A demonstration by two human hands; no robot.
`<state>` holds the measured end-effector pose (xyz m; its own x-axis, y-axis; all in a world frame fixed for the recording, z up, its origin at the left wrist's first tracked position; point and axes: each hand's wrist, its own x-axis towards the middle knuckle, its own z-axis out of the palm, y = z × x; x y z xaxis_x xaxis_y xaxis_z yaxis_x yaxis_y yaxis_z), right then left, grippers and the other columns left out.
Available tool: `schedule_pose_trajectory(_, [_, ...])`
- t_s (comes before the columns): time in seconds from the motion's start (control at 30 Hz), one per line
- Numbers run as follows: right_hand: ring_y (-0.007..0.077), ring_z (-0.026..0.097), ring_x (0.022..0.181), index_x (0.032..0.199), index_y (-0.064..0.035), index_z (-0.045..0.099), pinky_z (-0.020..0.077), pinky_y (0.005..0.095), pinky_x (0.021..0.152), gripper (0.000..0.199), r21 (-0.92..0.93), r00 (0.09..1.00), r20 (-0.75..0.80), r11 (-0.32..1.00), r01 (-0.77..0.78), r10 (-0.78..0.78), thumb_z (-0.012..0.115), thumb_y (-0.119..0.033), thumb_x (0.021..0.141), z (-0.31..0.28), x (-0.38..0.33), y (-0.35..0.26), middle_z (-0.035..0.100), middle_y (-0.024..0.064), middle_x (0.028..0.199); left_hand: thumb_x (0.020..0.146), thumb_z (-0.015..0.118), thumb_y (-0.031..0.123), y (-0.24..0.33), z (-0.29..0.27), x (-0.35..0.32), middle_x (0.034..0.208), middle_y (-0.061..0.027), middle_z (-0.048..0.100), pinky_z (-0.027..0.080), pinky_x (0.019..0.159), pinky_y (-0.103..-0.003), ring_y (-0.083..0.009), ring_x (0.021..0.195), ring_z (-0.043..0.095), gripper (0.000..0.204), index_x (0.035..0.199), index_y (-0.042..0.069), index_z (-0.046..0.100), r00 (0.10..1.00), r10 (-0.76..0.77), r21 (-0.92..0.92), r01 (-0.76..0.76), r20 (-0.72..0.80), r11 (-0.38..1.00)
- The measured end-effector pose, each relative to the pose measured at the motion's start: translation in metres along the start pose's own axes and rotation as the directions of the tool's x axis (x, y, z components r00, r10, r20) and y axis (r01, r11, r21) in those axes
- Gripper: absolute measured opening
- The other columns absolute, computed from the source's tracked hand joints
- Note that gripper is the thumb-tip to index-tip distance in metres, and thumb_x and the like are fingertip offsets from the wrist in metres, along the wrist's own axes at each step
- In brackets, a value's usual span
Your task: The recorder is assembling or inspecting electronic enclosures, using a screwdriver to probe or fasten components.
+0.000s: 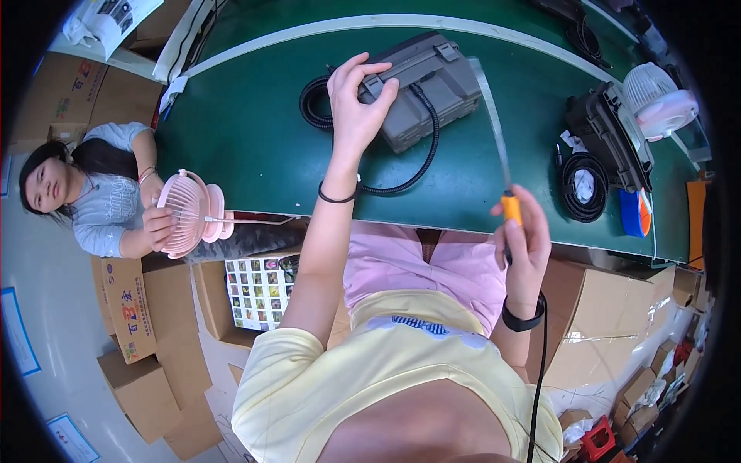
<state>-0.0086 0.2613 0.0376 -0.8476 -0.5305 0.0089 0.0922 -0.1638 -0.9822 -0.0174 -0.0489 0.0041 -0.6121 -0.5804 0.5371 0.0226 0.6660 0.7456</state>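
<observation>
On the green table lies a dark grey hard case [421,92] with latches, set at a slant. My left hand [356,104] grips its left end, fingers bent over the top and thumb apart on the front. A black corrugated hose [434,147] leaves the case and loops in front of it. My right hand [529,235] is closed around a corded tool with an orange handle [511,210], possibly a soldering iron. From its front end a long pale strip [494,116] reaches the case's right side; whether it belongs to the tool I cannot tell.
At left, a co-worker [116,185] holds a pink fan [185,212]. Rightward on the table are another grey case [610,135], a white-and-pink fan [660,100], a coiled black hose [584,185] and a blue-orange roll [635,212]. Cardboard boxes [602,316] stand below the table's edge.
</observation>
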Motion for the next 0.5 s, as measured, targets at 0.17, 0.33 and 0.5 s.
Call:
schedule_pose_trajectory(0.17, [0.0029,0.046,0.064,0.152,-0.0057,0.036,0.0348,0.0149,0.048,0.053,0.140,0.978,-0.203,0.990,-0.023,0.052,0.050,-0.006,0.101,-0.007,0.021,0.005,0.061,0.0117,0.120,0.079,0.083,0.028,0.004,0.000,-0.017,0.153,-0.0190,0.028,0.032,0.115,-0.044,-0.0348,0.140,0.034,0.054,0.126,0.015,0.060,0.988,-0.154,-0.265,0.152,0.012,0.952])
schedule_pose_trajectory(0.33, [0.0053,0.053,0.073,0.155,-0.0043,0.029,0.0434,0.0168,0.052,0.057,-0.018,0.975,-0.196,0.994,0.108,-0.109,0.049,-0.007,0.102,0.004,0.021,0.014,0.057,0.0145,0.131,0.063,0.093,0.027,-0.008,-0.008,-0.044,0.154,-0.0180,0.024,0.028,0.118,-0.043,-0.0309,0.143,0.030,0.120,0.156,0.010,0.019,0.943,-0.169,-0.560,0.307,0.286,0.769])
schedule_pose_trajectory(0.5, [0.0181,0.062,0.101,0.152,-0.0009,0.033,0.0498,0.0268,0.086,0.057,-0.432,0.974,-0.007,0.879,0.203,-0.228,0.054,-0.004,0.099,0.019,0.018,0.028,0.060,0.0171,0.132,0.048,0.099,0.033,0.005,-0.016,-0.056,0.142,-0.0215,0.037,0.035,0.113,-0.046,-0.0408,0.133,0.041,0.132,0.153,0.010,0.023,0.985,0.012,-0.082,0.003,0.172,0.997])
